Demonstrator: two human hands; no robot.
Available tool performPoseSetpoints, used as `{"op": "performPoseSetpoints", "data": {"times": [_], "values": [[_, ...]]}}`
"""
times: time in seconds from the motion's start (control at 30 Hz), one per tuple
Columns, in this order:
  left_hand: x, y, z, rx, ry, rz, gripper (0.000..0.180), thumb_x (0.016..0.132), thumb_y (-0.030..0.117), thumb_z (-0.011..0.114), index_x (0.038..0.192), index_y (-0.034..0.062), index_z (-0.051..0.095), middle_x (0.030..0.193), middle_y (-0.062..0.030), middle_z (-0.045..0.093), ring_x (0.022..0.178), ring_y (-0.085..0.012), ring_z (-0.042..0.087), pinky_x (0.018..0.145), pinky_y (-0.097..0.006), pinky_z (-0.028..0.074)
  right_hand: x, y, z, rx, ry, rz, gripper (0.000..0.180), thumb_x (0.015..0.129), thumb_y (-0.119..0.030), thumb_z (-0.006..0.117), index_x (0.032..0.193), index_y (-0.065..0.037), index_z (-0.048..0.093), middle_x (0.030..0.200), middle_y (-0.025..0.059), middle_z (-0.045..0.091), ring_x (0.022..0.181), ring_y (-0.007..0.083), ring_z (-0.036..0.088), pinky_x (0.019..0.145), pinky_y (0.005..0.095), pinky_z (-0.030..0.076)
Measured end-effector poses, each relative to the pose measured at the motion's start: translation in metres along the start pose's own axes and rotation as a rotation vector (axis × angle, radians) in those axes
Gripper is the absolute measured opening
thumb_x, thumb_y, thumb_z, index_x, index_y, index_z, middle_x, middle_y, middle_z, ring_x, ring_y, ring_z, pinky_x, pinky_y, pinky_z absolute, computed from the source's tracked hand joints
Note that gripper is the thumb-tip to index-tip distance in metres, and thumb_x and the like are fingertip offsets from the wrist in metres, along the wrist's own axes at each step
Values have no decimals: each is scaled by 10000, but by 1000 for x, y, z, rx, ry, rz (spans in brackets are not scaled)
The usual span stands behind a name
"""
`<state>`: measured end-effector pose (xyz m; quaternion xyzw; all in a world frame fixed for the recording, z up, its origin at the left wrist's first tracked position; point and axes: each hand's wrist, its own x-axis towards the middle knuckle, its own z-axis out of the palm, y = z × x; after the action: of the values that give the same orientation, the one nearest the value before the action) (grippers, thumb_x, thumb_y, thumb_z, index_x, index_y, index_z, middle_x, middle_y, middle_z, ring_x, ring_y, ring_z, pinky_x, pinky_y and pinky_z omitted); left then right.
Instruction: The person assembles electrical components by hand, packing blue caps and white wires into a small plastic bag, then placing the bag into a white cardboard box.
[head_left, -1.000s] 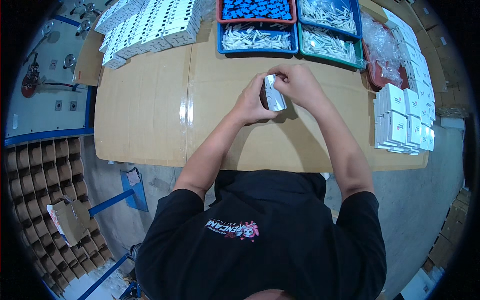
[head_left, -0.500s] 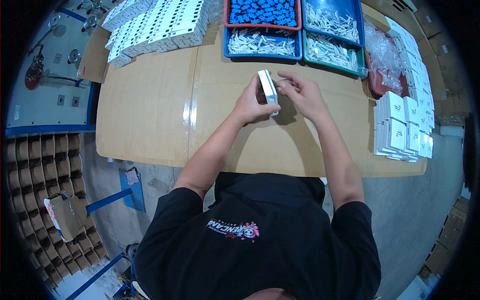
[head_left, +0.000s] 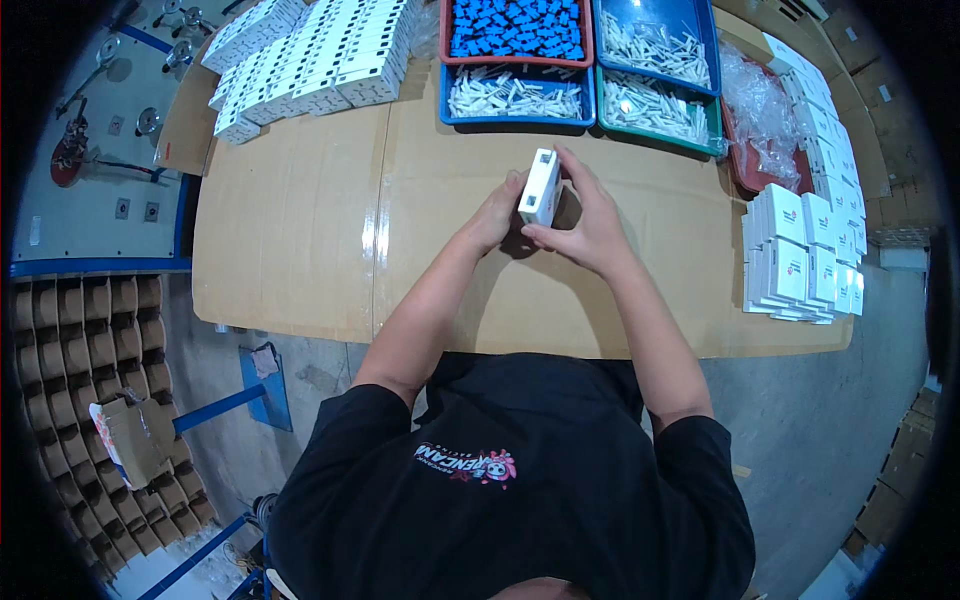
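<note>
The head view is showing the white box [head_left: 541, 188] between your two hands, over the middle of the brown counter [head_left: 290, 220]. A narrow face is turning up toward you, with dark spots too small to tell as openings or marks. Your right hand [head_left: 594, 225] is holding the box: its fingers are parting just about as far as the box is long, forefinger by the far end and thumb by the near end. That span is probably steadying it while leaving the upper face uncovered. Your left hand [head_left: 497, 213] is curving in against the left side, likely as a support, but its fingertips are partly hiding, so you cannot tell how firmly they are closing.

Beyond your hands, a red tray [head_left: 516, 60] is holding small blue parts, while a front blue tray [head_left: 516, 124], a rear blue tray [head_left: 655, 79] and a green tray [head_left: 660, 141] are holding slim white pieces. They are probably sitting there, sorted by kind, to be within reach. Rows of white boxes [head_left: 340, 60] are standing at the far left and stacked white boxes [head_left: 790, 262] at the right, seemingly placed aside to give your hands room.
</note>
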<state>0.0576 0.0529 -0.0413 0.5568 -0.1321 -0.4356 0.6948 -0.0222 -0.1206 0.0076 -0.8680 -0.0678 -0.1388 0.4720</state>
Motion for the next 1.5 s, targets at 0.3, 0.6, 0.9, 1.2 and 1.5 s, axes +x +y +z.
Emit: {"op": "performPoseSetpoints", "data": {"times": [0.3, 0.6, 0.9, 1.2, 1.5], "values": [[3, -14, 6, 46, -29, 478, 1035, 859, 563, 734, 1627, 123, 197, 1566, -150, 406, 1409, -288, 452, 1112, -415, 421, -6, 15, 1, 408, 78, 261, 1015, 751, -321, 895, 1541, -18, 334, 1320, 212, 595, 1160, 277, 626, 967, 409, 521], [-3, -15, 13, 500, 94, 581, 1240, 586, 273, 968, 1585, 62, 264, 1536, -181, 423, 1382, -324, 477, 1135, -414, 409, -13, 19, 6, 697, -103, 546, 680, 967, -266, 703, 1506, 3, 386, 1076, 128, 692, 879, 146, 679, 735, 290, 562], [-10, 0, 19, 699, 120, 621, 1144, 533, 311, 997, 1471, 25, 409, 1336, -163, 513, 1241, -313, 555, 1033, -406, 479, -15, 27, -10, 665, -228, 507, 573, 997, -257, 662, 1451, 32, 466, 1106, 88, 693, 862, 111, 661, 717, 258, 552], [-9, -6, 20, 700, 142, 607, 1068, 503, 327, 1006, 1376, 42, 461, 1263, -139, 555, 1154, -295, 605, 987, -395, 506, -3, 14, -30, 568, -36, 496, 331, 989, -162, 649, 1243, 49, 662, 999, 78, 735, 793, 101, 658, 702, 244, 530], [-13, -2, 25, 776, 204, 622, 1023, 497, 311, 996, 1349, 65, 485, 1266, -138, 573, 1160, -313, 610, 980, -406, 515, 4, 11, -34, 443, -94, 458, 239, 949, -109, 662, 1131, 32, 727, 917, 74, 743, 748, 97, 671, 664, 247, 544]]}}
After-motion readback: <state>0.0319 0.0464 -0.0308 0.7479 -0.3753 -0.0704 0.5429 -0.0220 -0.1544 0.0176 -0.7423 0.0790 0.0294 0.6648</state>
